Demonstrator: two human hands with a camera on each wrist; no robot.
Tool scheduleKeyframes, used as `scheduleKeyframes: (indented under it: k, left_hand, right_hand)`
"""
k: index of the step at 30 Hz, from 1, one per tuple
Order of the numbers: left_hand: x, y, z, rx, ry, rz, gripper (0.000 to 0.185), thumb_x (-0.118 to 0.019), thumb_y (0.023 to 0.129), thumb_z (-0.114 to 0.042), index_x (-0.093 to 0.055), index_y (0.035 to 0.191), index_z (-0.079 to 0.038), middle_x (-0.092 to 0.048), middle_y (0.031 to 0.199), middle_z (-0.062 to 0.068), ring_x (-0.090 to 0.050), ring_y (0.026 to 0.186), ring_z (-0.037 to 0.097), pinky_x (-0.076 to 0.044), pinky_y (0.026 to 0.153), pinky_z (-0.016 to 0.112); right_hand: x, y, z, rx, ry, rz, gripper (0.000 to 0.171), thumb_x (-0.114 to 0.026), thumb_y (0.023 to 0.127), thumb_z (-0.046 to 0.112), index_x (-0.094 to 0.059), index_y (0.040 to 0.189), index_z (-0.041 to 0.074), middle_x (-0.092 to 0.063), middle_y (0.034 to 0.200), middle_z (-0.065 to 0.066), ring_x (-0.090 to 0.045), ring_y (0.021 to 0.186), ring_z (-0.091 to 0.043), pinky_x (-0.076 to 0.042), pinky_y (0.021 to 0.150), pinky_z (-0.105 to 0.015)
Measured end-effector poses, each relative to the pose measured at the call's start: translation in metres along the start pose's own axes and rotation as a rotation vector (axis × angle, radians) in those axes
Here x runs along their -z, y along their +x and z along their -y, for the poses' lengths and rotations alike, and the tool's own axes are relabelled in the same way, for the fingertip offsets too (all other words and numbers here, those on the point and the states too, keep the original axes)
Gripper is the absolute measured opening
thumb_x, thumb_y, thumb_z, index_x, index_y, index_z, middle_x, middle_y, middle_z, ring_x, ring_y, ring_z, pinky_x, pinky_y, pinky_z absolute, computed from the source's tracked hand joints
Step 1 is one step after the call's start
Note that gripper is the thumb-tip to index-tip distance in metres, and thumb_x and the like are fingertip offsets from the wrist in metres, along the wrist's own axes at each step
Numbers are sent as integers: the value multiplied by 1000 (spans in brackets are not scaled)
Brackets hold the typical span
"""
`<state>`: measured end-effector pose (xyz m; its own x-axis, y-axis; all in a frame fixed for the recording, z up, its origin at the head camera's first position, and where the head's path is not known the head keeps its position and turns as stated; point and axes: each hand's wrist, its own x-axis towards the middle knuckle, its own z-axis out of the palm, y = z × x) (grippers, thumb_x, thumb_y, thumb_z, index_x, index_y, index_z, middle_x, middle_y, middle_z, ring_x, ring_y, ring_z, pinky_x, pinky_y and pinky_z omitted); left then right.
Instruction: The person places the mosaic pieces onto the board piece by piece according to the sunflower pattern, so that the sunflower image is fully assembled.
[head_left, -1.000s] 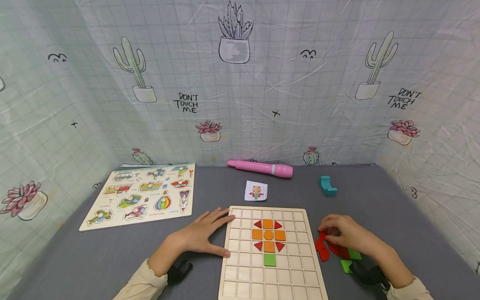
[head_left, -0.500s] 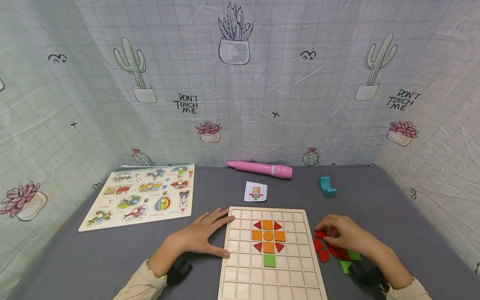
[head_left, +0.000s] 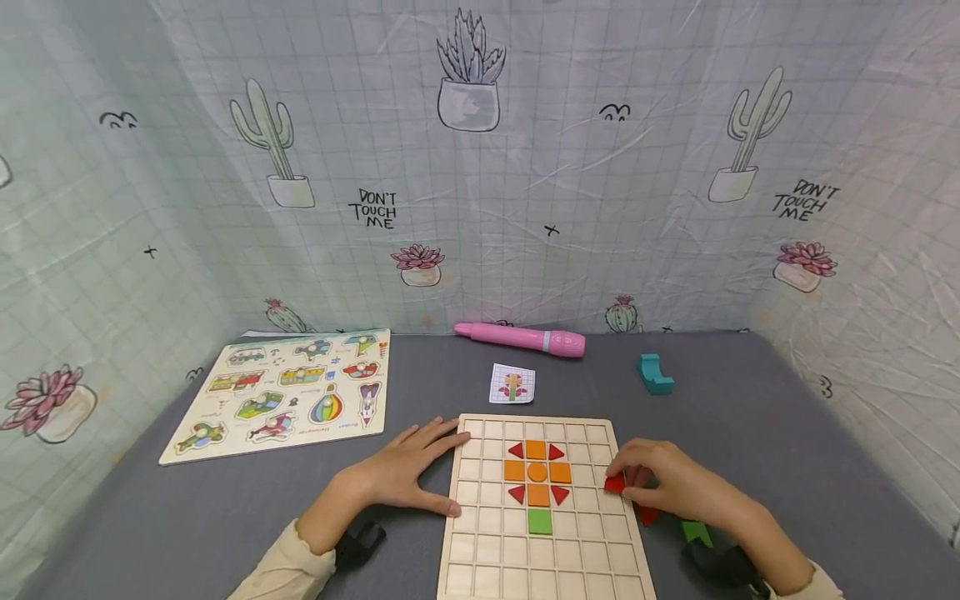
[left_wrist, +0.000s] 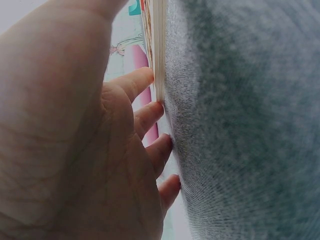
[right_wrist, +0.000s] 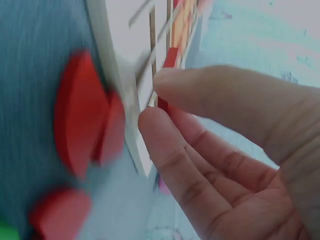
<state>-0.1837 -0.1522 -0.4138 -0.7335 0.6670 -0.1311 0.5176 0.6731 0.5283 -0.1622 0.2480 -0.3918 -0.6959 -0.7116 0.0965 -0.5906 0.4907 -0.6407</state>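
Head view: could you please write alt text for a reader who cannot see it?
A right hand pinches a red piece at the right edge of a wooden grid board, while the left hand rests flat on its left edge. Orange, red and green pieces form a flower.

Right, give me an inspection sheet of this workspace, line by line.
Surface: grey felt tabletop.
Job's things: wooden grid board bearing an orange-and-red flower pattern with a green square; small red piece.
Clutter: loose red pieces, green pieces, pink pen, teal block, pattern card, vehicle puzzle board.
Hands: left hand rests flat against the board's left edge; right hand pinches the red piece over the board's right edge.
Cables: nothing seen.
Surroundings: cactus-print sheet.
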Motion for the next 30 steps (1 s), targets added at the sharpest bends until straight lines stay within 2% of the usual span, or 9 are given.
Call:
scheduleKeyframes:
  k: [6, 15, 23, 30]
  left_hand:
    - [-1, 1, 0, 12, -4, 3, 95, -73, 79, -57, -30, 155, -19, -20, 161, 10, -13, 149, 35, -9, 117, 60]
    - [0, 1, 0, 9, 0, 3, 95, -73, 79, -57, -30, 155, -18, -20, 162, 10, -13, 149, 36, -10, 117, 61]
    - [0, 2, 1, 15, 4, 6, 95, -73, 79, -59, -30, 155, -20, -19, 162, 8, -12, 149, 34, -9, 118, 60]
    - [1, 2, 2, 14, 12, 6, 95, -72, 79, -59, -30, 155, -20, -19, 162, 7, -13, 149, 35, -9, 117, 60]
  right_hand:
    - [-11, 9, 10, 5, -18, 26, 15, -74, 88, 13, -71, 102, 11, -63, 99, 2, -52, 79, -3, -50, 64, -22]
    - [-22, 20, 32, -31, 38, 125, 16, -72, 88, 12, -72, 104, 13, -62, 100, 8, -53, 79, 0, -52, 68, -20]
    - [-36, 24, 34, 128, -9, 107, 12, -71, 88, 5, -70, 97, 13, -57, 89, 10, -50, 73, 1, -48, 63, -16]
    - [-37, 25, 35, 67, 23, 150, 12, -70, 89, 8, -70, 98, 14, -56, 93, 11, -50, 75, 2, -48, 64, -16]
